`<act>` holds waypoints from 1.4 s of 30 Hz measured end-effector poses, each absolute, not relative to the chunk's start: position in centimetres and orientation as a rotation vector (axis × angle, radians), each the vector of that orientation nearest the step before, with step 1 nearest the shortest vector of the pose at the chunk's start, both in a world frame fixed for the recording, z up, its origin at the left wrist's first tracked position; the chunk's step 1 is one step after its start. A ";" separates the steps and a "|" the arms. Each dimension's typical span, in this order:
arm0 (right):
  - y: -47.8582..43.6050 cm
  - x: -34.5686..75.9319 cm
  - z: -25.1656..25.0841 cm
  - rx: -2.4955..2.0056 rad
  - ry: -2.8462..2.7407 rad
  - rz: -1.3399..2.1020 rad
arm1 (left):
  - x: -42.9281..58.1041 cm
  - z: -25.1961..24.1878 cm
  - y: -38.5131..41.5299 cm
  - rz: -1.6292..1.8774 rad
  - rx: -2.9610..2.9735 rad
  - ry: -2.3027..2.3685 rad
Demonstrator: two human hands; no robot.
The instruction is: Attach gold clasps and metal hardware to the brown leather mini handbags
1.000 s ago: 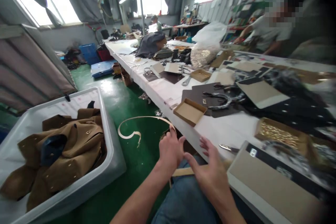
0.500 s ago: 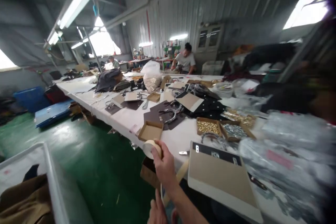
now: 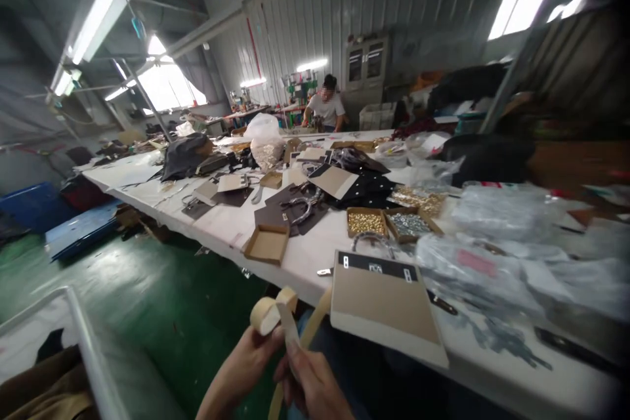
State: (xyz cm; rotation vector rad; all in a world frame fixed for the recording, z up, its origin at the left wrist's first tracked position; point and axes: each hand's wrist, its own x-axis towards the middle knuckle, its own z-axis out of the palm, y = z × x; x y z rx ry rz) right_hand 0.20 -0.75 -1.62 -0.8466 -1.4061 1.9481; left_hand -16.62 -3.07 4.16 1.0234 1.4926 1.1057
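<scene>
My left hand (image 3: 243, 367) is closed around the rolled end of a flat cream-tan strap (image 3: 266, 315). My right hand (image 3: 312, 387) pinches the band just below the roll, thumb pressed on top. Both are low in front of me, below the edge of the white worktop (image 3: 305, 262). A free length of the strap slants up towards that edge.

The roll looks springy. If my left grip slackens, I think the turns would pop open and the band would drop to the green floor (image 3: 187, 302). The slanting length runs just beside the flat brown cardboard panel with a black strip (image 3: 381, 305), which overhangs the worktop's edge. A sharp tug could catch that panel and drag it off. A twist under my right thumb would also be wound into the roll.

Half a second ago one hand held the roll higher, close under the small open cardboard box (image 3: 267, 244), while the other hand sat at the bottom of the view. Now both hands meet on the roll, lower down. A second ago the strap hung unrolled in a wide loop over the floor, and the white plastic bin (image 3: 83, 341) filled the left of the view.
</scene>
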 end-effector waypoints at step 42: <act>-0.9 14.8 -1.2 -1.153 -0.837 1.892 | -5.8 1.0 -5.2 0.741 0.904 1.094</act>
